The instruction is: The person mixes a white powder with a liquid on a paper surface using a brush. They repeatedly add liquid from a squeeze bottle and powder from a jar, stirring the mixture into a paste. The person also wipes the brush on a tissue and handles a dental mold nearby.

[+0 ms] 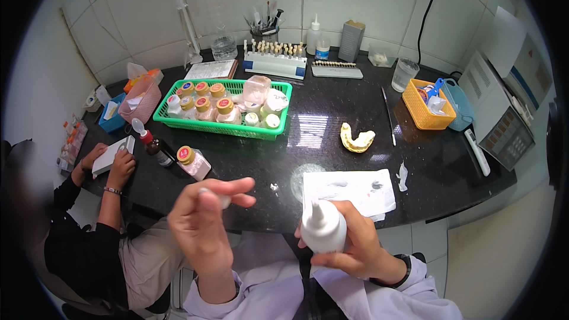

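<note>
Right fingers (355, 220) are wrapping a smooth white cone-tipped bottle (323, 234) near the glossy black bench (320, 151); I can't tell whether my curving left fingers (232, 186) are gripping anything.

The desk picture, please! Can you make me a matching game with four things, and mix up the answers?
Things:
1. Nearest bottle
2. Jar basket
3. Dropper bottle
4. Tooth cast

Clues:
A. Shaped like a horseshoe
B. Dark, with some red
C. In the right hand
D. Green

Pairs: 1-C, 2-D, 3-B, 4-A
</note>
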A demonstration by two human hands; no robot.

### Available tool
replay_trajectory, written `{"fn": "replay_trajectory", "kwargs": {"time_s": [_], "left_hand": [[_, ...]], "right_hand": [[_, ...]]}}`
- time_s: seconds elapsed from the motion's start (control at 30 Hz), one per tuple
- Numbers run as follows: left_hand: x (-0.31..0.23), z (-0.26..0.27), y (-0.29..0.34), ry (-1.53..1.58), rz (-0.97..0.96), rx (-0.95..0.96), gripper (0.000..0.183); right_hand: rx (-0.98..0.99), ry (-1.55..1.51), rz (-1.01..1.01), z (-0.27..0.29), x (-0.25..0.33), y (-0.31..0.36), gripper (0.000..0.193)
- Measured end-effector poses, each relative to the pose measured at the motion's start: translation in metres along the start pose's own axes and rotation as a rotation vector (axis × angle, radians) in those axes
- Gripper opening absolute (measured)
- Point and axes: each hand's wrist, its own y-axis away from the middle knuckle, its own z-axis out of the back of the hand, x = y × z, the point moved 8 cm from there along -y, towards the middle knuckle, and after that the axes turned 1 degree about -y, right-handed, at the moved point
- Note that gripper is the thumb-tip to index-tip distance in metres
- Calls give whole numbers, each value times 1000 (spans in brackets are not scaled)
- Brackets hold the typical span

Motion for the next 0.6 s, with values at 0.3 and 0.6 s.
{"fn": "replay_trajectory", "kwargs": {"time_s": [0.3,0.6], "left_hand": [[17,-24,8,68,201,173,32],[20,-14,2,-54,179,111,32]], "right_hand": [[-34,-146,-311,-5,-33,4,51],[11,220,-313,8,-12,-1,48]]}}
